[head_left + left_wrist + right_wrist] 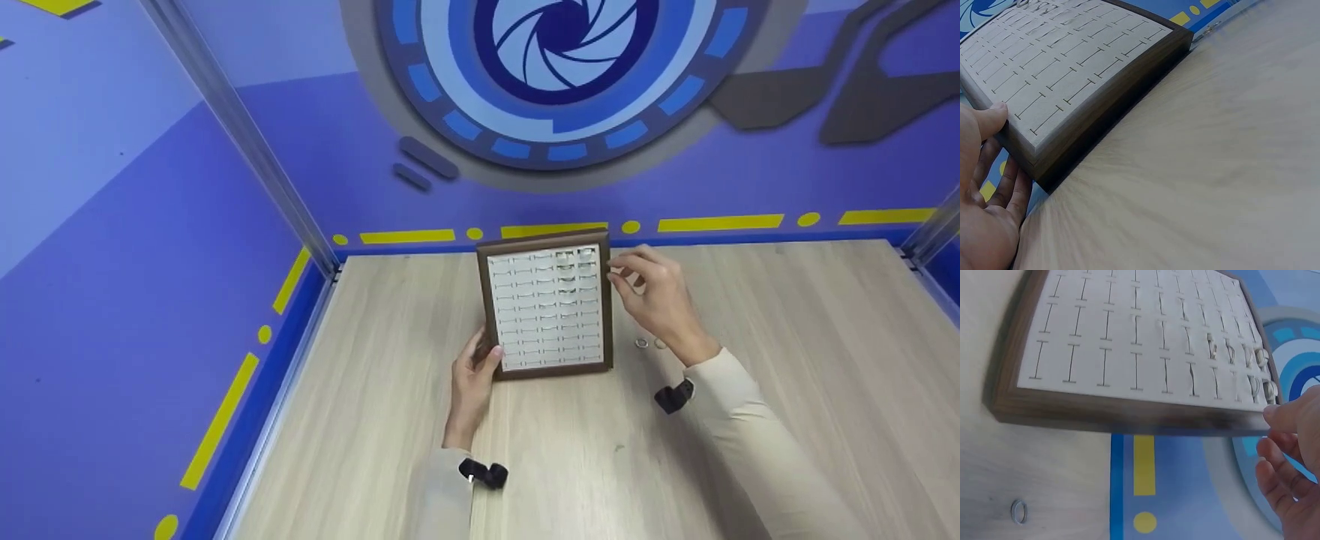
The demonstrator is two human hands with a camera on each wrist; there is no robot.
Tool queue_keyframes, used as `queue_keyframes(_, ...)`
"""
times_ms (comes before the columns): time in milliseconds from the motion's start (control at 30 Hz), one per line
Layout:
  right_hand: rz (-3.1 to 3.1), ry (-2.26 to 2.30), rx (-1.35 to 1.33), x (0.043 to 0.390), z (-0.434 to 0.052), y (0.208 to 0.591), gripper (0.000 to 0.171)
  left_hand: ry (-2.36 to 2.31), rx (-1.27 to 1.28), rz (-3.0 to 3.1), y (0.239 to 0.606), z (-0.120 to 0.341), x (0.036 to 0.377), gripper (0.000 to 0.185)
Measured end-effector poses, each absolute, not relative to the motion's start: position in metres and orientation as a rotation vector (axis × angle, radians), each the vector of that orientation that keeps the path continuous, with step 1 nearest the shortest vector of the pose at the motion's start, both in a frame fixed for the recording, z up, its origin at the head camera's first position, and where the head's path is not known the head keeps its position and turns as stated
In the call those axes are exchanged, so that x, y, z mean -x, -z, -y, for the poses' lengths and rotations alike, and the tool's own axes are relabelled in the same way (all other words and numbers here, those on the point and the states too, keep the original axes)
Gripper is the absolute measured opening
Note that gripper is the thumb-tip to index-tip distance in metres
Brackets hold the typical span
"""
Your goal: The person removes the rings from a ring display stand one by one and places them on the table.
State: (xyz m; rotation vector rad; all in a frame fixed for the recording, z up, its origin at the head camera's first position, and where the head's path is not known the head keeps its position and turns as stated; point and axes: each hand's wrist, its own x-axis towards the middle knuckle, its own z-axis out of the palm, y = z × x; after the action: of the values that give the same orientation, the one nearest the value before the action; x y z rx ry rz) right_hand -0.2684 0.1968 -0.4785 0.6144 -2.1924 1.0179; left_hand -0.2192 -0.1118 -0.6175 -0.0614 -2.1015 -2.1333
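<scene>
Beside right hand, ring board, left hand gripping

left hand partly hidden behind frame, loose rings too small for detail

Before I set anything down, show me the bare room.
The pale wood-grain tabletop is free between the purple-blue left wall and the brown-framed white ring display, and again right of the cream right sleeve. Crowded: the display's side edges, with the left hand and right hand, and just right, where two small metal rings lie.
</scene>
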Motion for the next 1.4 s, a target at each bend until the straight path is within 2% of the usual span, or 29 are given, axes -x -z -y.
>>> queue_keyframes(833,2.220,-0.865,-0.677,0.280,-0.161,0.475,0.011,2.154,0.064,2.088,0.616,0.112,0.218,0.060)
queue_keyframes(1400,2.159,-0.833,-0.735,0.281,-0.163,0.478,0.016,2.146,0.061,2.114,0.614,0.113,0.217,0.061)
